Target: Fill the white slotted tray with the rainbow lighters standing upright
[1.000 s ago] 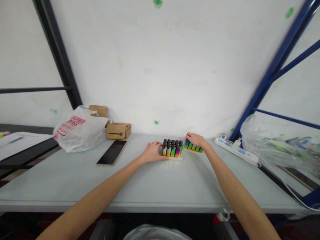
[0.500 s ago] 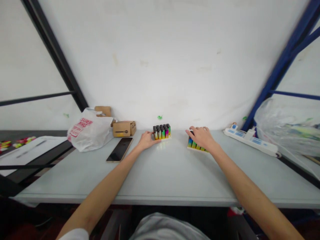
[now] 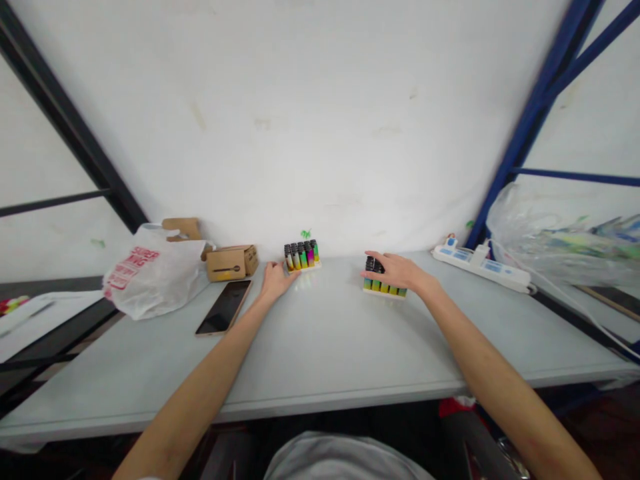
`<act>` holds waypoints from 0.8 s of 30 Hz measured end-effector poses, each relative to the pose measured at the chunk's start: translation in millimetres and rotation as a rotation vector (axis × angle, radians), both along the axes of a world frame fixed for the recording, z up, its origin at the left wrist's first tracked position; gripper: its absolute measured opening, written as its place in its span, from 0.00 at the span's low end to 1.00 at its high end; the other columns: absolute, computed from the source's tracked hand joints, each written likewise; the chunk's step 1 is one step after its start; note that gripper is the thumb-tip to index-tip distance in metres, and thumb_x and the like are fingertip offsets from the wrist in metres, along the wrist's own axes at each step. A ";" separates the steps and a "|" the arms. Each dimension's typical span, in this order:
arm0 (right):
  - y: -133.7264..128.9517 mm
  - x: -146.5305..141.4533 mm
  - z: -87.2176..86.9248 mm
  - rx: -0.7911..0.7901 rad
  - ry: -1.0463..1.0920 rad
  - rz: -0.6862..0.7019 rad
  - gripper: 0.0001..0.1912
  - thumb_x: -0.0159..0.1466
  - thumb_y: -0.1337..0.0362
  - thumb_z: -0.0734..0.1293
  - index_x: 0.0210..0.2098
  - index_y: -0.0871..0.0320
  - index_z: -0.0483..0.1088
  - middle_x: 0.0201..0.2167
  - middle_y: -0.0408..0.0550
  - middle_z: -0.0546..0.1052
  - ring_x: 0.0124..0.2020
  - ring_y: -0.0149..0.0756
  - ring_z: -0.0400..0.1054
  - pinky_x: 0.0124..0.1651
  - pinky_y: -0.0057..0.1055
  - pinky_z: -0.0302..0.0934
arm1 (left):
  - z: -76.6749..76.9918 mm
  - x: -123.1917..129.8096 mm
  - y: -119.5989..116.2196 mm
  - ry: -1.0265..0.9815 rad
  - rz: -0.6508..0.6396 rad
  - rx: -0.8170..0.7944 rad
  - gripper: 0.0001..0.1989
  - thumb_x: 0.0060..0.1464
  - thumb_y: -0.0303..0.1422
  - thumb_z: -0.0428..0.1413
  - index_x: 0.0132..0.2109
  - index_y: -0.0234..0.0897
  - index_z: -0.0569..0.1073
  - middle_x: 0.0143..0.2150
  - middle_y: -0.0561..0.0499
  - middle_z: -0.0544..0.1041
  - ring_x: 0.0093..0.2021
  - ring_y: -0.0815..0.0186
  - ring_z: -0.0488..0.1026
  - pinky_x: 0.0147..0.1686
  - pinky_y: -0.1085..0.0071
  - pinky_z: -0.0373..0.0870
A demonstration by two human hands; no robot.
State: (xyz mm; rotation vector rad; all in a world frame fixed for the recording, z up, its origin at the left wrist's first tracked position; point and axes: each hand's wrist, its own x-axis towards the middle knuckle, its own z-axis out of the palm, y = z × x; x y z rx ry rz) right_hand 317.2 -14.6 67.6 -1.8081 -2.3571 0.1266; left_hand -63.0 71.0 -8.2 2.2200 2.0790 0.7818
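Two small pale trays of upright lighters with black tops and rainbow-coloured bodies stand toward the back of the table. At the left end of the left lighter tray (image 3: 303, 257), my left hand (image 3: 276, 279) is closed on its corner, with the thumb along the front edge. My right hand (image 3: 397, 272) reaches over the right lighter tray (image 3: 384, 293). Its thumb lies across the front and its fingers go over the back, hiding many of the lighters. Several black tops show between thumb and forefinger.
On the left lie a phone (image 3: 223, 308), a small cardboard box (image 3: 233, 263) and a white plastic bag (image 3: 155, 270). A power strip (image 3: 483, 267) with a plug and cable runs along the right. Behind is a white wall (image 3: 320, 133); the grey table (image 3: 330, 353) ends in front of me.
The view has shifted and tilted slightly. My right hand has changed its hold on the right tray: its thumb now crosses the front and more black tops show. The left hand stays at its tray.
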 end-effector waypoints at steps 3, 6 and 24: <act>-3.5 -6.8 1.1 0.017 -0.009 -0.045 0.47 0.70 0.28 0.56 0.75 0.53 0.59 0.57 0.65 0.79 0.57 0.59 0.75 0.57 0.42 0.65 | 2.7 5.2 -9.5 -0.043 0.038 0.075 0.31 0.57 0.45 0.62 0.61 0.29 0.72 0.61 0.31 0.73 0.65 0.43 0.71 0.66 0.53 0.65; -8.7 -16.7 3.4 0.020 -0.032 -0.089 0.46 0.70 0.28 0.55 0.72 0.55 0.61 0.55 0.66 0.80 0.55 0.59 0.76 0.55 0.43 0.66 | 9.6 14.9 -24.7 -0.096 0.039 0.210 0.34 0.58 0.41 0.62 0.66 0.27 0.67 0.66 0.29 0.66 0.69 0.41 0.65 0.70 0.50 0.62; 0.4 -72.9 23.8 -0.022 -0.046 -0.147 0.43 0.75 0.37 0.55 0.61 0.72 0.73 0.57 0.80 0.77 0.60 0.64 0.75 0.59 0.45 0.67 | 5.1 100.6 -93.3 -0.242 -0.505 0.044 0.46 0.56 0.52 0.66 0.75 0.40 0.61 0.75 0.37 0.58 0.75 0.45 0.59 0.75 0.51 0.57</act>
